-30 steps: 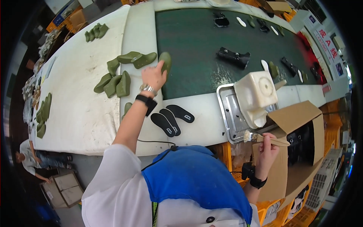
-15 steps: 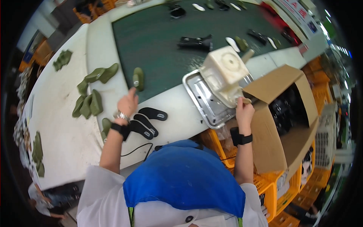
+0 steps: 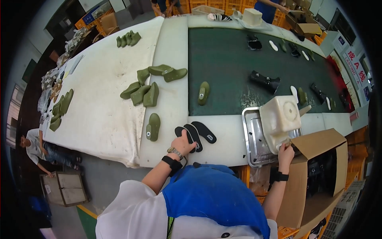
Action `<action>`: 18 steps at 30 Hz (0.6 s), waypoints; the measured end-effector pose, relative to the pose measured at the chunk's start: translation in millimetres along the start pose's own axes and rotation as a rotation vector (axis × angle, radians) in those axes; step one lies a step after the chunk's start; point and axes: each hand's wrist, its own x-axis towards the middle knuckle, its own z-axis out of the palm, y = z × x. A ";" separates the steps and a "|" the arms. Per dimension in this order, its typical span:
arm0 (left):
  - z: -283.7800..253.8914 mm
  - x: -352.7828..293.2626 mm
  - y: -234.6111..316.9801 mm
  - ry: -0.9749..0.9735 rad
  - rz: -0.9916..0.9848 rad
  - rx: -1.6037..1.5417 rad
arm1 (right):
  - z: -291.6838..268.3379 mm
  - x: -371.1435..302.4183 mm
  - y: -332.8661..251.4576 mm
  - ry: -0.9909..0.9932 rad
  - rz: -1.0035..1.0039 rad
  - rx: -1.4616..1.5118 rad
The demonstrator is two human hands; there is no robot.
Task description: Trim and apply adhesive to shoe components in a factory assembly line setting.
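My left hand (image 3: 182, 143) rests on a black insole (image 3: 192, 135), thumb and forefinger spread apart; it partly hides the group. Another black insole (image 3: 205, 132) lies just to its right. My right hand (image 3: 285, 153) is closed at the base of a cream block-shaped container (image 3: 279, 119), its fingertips on a small tan piece whose kind I cannot make out. The container stands in a shiny metal tray (image 3: 251, 148). A green shoe last (image 3: 153, 127) lies left of the insoles, and another green last (image 3: 203, 93) is on the dark green belt (image 3: 227, 67).
An open cardboard box (image 3: 294, 195) holding black items stands beside my right forearm. Several green lasts (image 3: 139, 95) lie on the white-covered table (image 3: 107, 115) at left. Black boots (image 3: 266, 81) and white insoles (image 3: 273, 46) sit on the belt. A person (image 3: 38, 149) is at far left.
My left hand has moved from beside the green last on the belt back to the black insoles. My right hand stays by the cream container. The whole view has turned and shifted left.
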 end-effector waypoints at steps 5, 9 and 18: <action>-4.1 9.5 -40.0 0.007 -0.014 -0.499 | -16.3 0.9 -11.2 -0.054 0.054 -0.066; -52.1 8.0 -22.0 -0.178 -0.127 -1.409 | -26.8 -2.0 -14.2 -0.064 0.092 -0.051; -63.4 33.9 94.4 -1.142 0.185 -1.974 | -76.0 -10.7 -71.1 0.190 0.287 0.928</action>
